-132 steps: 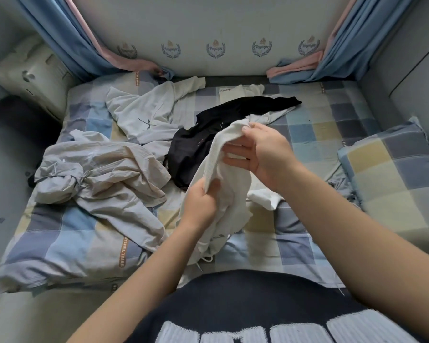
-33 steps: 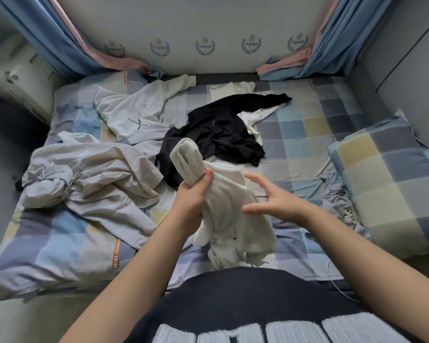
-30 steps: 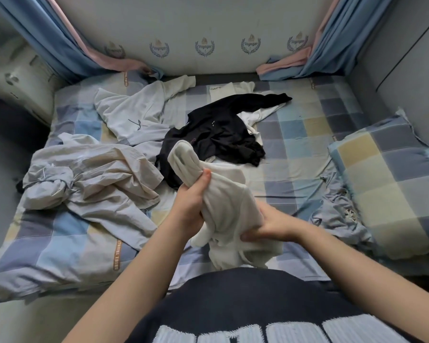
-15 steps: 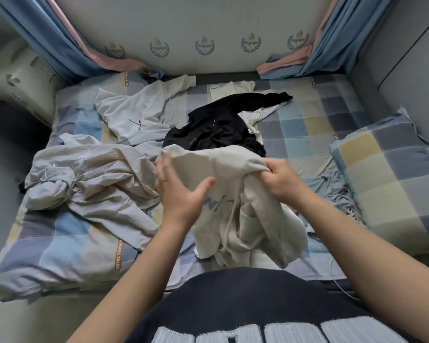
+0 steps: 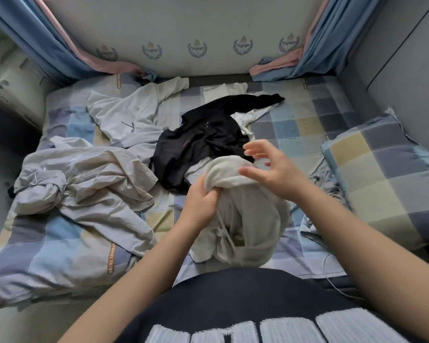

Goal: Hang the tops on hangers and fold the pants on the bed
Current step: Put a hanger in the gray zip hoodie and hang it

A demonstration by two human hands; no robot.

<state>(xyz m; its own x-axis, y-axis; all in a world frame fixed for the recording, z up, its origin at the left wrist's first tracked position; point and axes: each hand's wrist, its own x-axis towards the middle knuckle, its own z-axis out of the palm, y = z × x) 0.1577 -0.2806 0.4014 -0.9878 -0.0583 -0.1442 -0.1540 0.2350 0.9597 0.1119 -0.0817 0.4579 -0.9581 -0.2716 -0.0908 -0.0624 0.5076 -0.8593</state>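
A cream garment with drawstrings (image 5: 248, 219) hangs bunched over the near part of the checked bed (image 5: 307, 134). My left hand (image 5: 203, 201) is shut on its upper folds. My right hand (image 5: 270, 167) hovers just right of the bunched top, fingers spread, holding nothing. Behind them lies a black long-sleeved top (image 5: 208, 137). A white top with a small black mark (image 5: 129, 117) lies at the back left, and another white piece (image 5: 223, 91) peeks from under the black one. A crumpled beige-grey garment (image 5: 84, 184) lies at the left. No hanger is in view.
A checked pillow (image 5: 382, 174) rests against the right wall. Blue and pink curtains (image 5: 60, 50) hang at both back corners. A white cable (image 5: 332, 276) trails over the bed's near right edge. My dark shirt fills the bottom of the view.
My right hand has let go of the cream garment and opened. The garment, spread wide between both hands half a second ago, is now bunched in my left hand alone.
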